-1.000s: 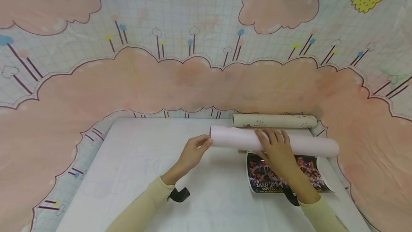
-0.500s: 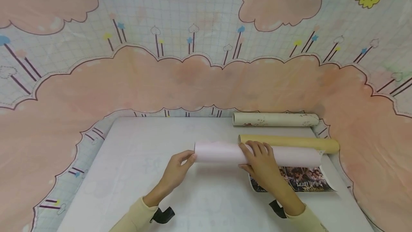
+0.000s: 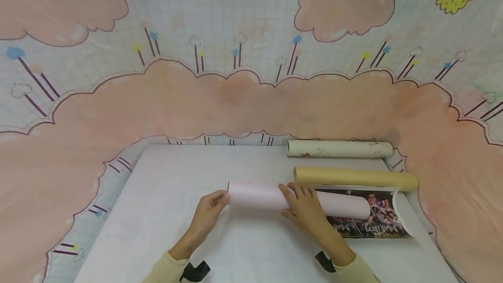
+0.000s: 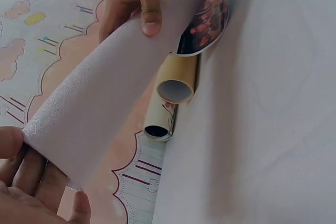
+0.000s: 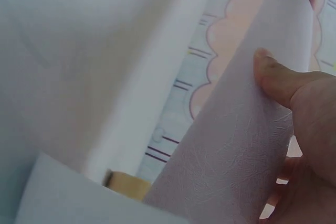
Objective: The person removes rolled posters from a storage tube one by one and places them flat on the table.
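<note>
A pale pink roll of embossed wallpaper (image 3: 255,195) is held crosswise over the white table, its right end slightly nearer me. My left hand (image 3: 204,219) pinches its left end; in the left wrist view the thumb lies on the outside and several fingers (image 4: 44,179) reach under the end. My right hand (image 3: 308,208) grips the middle from above, the thumb (image 5: 273,77) along one side and the fingers round the other. Under the roll's right part lies a dark printed poster (image 3: 383,217) with curled edges, partly covered by the roll and my right hand.
Behind the poster lies a yellow roll (image 3: 353,178). Farther back, near the table's far edge, is a cream floral roll (image 3: 339,148). The white tabletop (image 3: 177,174) stretches left, and a cloud-patterned cloth (image 3: 235,104) hangs behind and around it.
Both hands have brought the pink roll toward me and to the left, off the yellow roll, which now shows whole. The poster and the floral roll stay where they were.
</note>
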Tool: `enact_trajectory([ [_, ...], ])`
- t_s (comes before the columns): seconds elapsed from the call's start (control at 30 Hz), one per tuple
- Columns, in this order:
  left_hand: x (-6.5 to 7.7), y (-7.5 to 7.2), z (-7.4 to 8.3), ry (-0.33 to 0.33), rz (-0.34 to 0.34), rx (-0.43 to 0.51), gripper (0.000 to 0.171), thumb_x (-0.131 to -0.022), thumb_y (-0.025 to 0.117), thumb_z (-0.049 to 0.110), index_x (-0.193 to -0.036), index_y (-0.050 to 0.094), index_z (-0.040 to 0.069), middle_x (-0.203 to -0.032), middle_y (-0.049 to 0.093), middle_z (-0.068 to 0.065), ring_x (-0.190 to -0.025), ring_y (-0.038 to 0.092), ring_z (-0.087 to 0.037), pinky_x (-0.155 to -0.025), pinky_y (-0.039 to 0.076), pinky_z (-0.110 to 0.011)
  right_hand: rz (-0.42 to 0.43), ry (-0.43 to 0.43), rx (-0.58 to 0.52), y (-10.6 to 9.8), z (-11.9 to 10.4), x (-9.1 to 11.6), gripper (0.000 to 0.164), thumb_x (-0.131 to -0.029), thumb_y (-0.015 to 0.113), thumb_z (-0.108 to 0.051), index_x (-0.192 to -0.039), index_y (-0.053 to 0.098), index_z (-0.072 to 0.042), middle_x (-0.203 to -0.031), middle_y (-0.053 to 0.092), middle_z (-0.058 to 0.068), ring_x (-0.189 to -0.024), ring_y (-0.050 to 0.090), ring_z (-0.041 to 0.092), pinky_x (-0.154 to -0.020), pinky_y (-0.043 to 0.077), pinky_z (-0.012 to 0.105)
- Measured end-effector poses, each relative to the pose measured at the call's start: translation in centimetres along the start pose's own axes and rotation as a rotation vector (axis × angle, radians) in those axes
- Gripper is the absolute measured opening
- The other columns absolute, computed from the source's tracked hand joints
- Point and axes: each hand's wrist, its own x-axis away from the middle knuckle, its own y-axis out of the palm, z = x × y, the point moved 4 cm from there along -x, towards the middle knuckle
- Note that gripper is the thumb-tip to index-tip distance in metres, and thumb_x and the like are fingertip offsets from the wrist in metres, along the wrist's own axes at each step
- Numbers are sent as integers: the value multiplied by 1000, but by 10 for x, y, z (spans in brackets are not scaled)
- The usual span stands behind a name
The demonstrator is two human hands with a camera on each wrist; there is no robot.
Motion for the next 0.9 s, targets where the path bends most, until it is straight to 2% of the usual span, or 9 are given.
enact_trajectory([
  [0.13,-2,0,-4,0,2,17,27,-99,59,24,-112,70,4,-108,74,-9,-108,64,-15,-106,43,-51,-53,33,-37,9,1,1,76,-80,79,-40,-145,45,-20,-129,55,11,-119,54,34,-102,40,60],
  [0.27,-3,0,-8,-4,10,16,26,-98,59,22,-112,70,3,-109,73,-10,-108,63,-14,-104,45,-49,-70,44,-53,13,2,1,75,-81,78,-42,-145,45,-20,-130,55,10,-122,53,35,-102,41,58],
  [0.47,-4,-5,-17,-21,15,-25,29,-99,58,25,-116,69,4,-118,70,-11,-117,62,-25,-104,46,-51,-90,53,-87,16,0,-3,75,-79,80,-42,-143,48,-21,-131,57,9,-123,53,35,-104,38,59],
  [0.57,-4,-8,-23,-41,9,-39,31,-99,58,26,-117,69,4,-120,69,-11,-115,63,-24,-102,47,-49,-111,43,-87,20,-3,-7,75,-78,81,-43,-143,49,-21,-135,57,9,-125,53,34,-105,37,60],
  [0.67,-5,-10,-27,-59,0,-34,28,-99,57,24,-117,69,5,-117,70,-9,-108,62,-17,-100,48,-45,-117,13,-88,23,-5,-10,76,-78,79,-46,-143,48,-22,-138,56,9,-127,52,32,-107,36,59],
  [0.8,-6,-9,-28,-59,-14,-26,28,-100,57,24,-117,69,5,-113,71,-8,-104,62,-13,-98,47,-40,-141,-22,-96,26,-7,-15,82,-78,79,-49,-147,43,-24,-142,53,10,-129,52,31,-109,38,54],
  [0.9,-7,-7,-27,-63,-27,-11,29,-100,57,24,-118,68,4,-114,70,-8,-105,62,-13,-99,47,-41,-151,-34,-74,28,-8,-18,86,-76,80,-49,-148,41,-24,-138,56,9,-125,55,30,-105,43,51],
])
